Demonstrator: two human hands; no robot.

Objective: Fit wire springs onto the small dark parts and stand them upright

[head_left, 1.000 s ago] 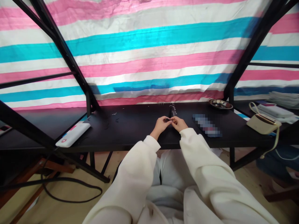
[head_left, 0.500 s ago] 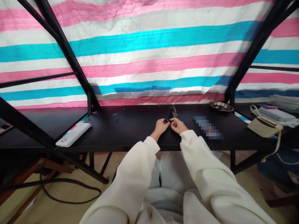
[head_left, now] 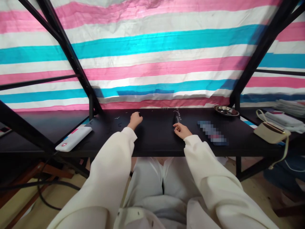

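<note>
Over the left-middle part of the black table (head_left: 154,140), my left hand (head_left: 136,119) has its fingers closed round a small dark thing, too small to name. My right hand (head_left: 182,130) rests near the middle of the table with curled fingers; whatever is between its fingertips cannot be made out. Just beyond it lies a row of small clear pieces (head_left: 179,117) beside a dark strip. Thin white threads (head_left: 117,118) lie left of my left hand, with a dark curled piece (head_left: 119,124) close by.
A white box (head_left: 73,138) lies at the left. At the right are a blurred flat packet (head_left: 212,133), a round metal dish (head_left: 226,110) and a beige bag (head_left: 271,131). Black metal posts (head_left: 82,79) rise on both sides before a striped sheet (head_left: 152,66).
My left hand has moved left and slightly away from me, parting from my right hand. My right hand has stayed nearly in place.
</note>
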